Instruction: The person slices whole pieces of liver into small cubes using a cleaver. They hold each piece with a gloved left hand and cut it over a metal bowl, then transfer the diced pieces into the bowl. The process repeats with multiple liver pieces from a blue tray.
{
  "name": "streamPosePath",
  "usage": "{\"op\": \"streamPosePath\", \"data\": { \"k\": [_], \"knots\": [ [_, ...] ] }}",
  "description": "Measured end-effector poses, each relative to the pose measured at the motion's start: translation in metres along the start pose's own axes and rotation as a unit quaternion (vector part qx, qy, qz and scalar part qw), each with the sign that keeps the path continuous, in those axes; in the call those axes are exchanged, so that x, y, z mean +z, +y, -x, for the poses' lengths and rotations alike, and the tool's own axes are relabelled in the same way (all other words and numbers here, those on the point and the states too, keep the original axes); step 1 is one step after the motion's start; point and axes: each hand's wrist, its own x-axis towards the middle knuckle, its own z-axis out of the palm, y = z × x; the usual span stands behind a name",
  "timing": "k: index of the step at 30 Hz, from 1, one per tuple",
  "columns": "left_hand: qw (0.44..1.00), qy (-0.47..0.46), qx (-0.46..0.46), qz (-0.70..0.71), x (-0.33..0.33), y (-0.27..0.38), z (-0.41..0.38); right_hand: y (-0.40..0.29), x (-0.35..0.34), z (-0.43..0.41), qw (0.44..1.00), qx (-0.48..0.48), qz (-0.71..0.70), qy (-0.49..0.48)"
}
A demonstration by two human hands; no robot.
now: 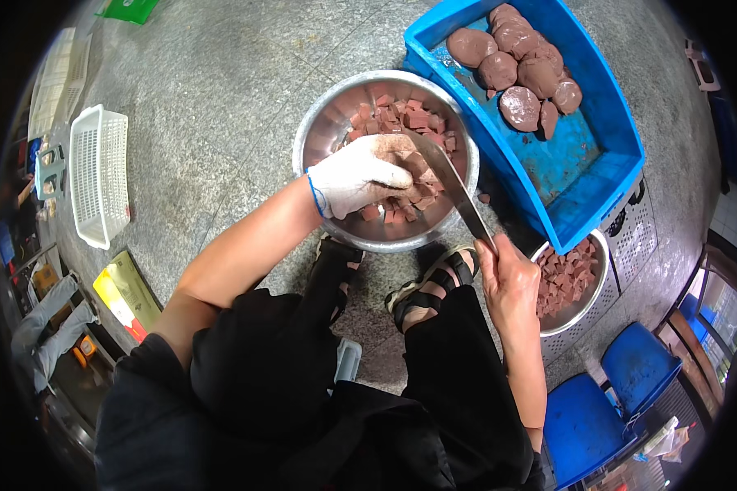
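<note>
In a white work glove with a blue cuff, my left hand (362,175) is over a metal bowl (310,147), its fingers curled around a soft-looking reddish-brown piece (414,164). My bare right hand (511,279) grips a knife by its handle end. The long blade (451,181) slants up and left across the bowl's rim, its tip close to the gloved fingers. Below both, reddish-brown cubes (399,116) lie heaped in the bowl. The gloved hand hides part of the held piece.
To the right, a blue plastic tub (565,178) holds several brown rounded slabs (519,107). Its corner overhangs a second bowl (603,276) of cubes (565,279). A white basket (98,178) stands left, blue chairs (583,423) lower right. My sandalled feet (433,288) flank the near side.
</note>
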Motion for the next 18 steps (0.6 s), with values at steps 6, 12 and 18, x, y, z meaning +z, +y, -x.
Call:
{"op": "streamPosePath", "data": {
  "k": [6, 12, 18],
  "knots": [
    [0.992, 0.022, -0.047, -0.112, 0.035, 0.024, 0.005, -0.001, 0.002, 0.003, 1.000, -0.023, 0.017, -0.007],
    [0.998, -0.039, 0.026, 0.029, 0.010, 0.003, 0.009, 0.002, 0.011, -0.001, 0.998, 0.008, 0.021, -0.051],
    [0.996, 0.017, 0.088, 0.004, -0.001, 0.005, 0.012, 0.002, 0.017, 0.004, 0.996, 0.053, -0.061, -0.039]
  ]
}}
